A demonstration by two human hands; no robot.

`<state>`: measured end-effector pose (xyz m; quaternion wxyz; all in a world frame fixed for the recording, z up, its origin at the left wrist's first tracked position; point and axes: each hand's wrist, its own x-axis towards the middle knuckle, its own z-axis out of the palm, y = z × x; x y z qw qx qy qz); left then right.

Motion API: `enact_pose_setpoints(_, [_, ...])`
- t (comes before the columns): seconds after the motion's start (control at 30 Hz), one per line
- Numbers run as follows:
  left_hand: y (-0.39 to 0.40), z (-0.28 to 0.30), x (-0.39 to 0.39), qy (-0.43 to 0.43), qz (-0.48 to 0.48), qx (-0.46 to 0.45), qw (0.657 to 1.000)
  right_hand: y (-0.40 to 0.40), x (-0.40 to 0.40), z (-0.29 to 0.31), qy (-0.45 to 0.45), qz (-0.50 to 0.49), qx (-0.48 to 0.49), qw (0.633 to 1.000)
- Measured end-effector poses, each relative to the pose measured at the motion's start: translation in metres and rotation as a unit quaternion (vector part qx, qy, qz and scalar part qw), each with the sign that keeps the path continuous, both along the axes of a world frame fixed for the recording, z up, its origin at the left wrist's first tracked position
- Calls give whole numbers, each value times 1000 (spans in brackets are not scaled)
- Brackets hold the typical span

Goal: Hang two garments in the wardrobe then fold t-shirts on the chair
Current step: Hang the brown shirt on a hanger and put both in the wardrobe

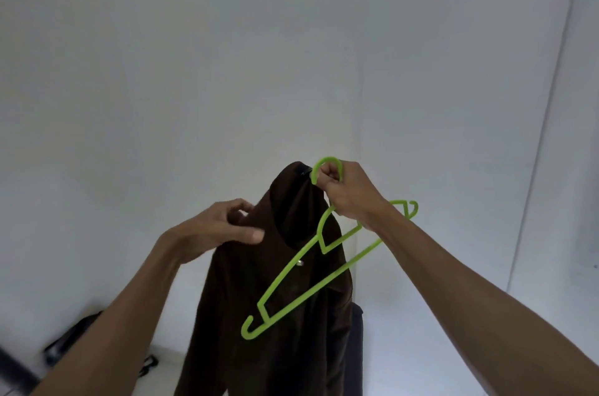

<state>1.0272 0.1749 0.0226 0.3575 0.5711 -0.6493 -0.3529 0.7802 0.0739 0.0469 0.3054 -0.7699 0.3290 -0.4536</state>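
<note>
From the head camera, the right hand (348, 193) is curled tight around the neck of a green hanger (319, 269) just under its hook, and seems to pinch the collar of a dark brown shirt (278, 292) there too, so the shirt hangs down in front of a white wall (194, 71) with the hanger tilted across its front rather than inside it. The left hand (223, 228) pinches the shirt's shoulder between thumb and curled fingers. Low at the left, a dark object (74, 340), too blurred to name, lies on the floor.
</note>
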Motion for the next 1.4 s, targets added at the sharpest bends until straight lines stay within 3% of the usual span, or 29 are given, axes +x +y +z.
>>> enact_pose_setpoints(0.13, [-10, -7, -48, -69, 133, -78, 986, 11, 17, -2, 40, 15, -29, 999])
enact_pose_setpoints(0.27, [-13, -13, -72, -243, 317, -164, 902, 15, 18, -1, 79, -36, -57, 995])
enact_pose_setpoints(0.33, [-12, -14, -71, -301, 370, -157, 865, 13, 12, -1, 83, -80, -60, 992])
enact_pose_setpoints(0.43, [-13, -23, -65, -335, 393, -116, 849, 15, 5, -7, 100, -126, -65, 985])
enact_pose_setpoints(0.5, [-20, -33, -62, -300, 406, -116, 855, 19, 3, -13, 123, -151, -72, 978])
enact_pose_setpoints(0.57, [-29, -41, -61, -208, 415, -119, 878, 22, 3, -18, 130, -163, -76, 975])
enact_pose_setpoints(0.63, [-38, -44, -61, -21, 412, -101, 905, 24, 3, -23, 132, -163, -67, 975])
enact_pose_setpoints(0.7, [-43, -47, -57, 170, 390, -73, 902, 23, 11, -33, 143, -159, -58, 975])
enact_pose_setpoints(0.73, [-45, -49, -52, 197, 382, -80, 899, 22, 19, -40, 146, -158, -54, 975])
enact_pose_setpoints(0.8, [-47, -44, -49, 124, 371, -138, 910, 17, 17, -44, 134, -151, -37, 979])
enact_pose_setpoints(0.9, [-42, -29, -45, -124, 355, -235, 896, 11, 2, -43, 131, -139, -25, 981])
enact_pose_setpoints(0.97, [-39, -20, -40, -235, 348, -224, 879, 9, -8, -38, 105, -149, -20, 983])
enact_pose_setpoints(1.03, [-36, -17, -37, -294, 347, -197, 869, 9, -15, -28, 28, -155, 12, 987])
enact_pose_setpoints(1.2, [-32, -19, -25, -332, 343, -147, 866, 4, -26, 6, -108, -186, 35, 976])
enact_pose_setpoints(1.4, [-32, -13, -37, -324, 325, -133, 879, 8, 6, 6, -108, -210, 16, 972])
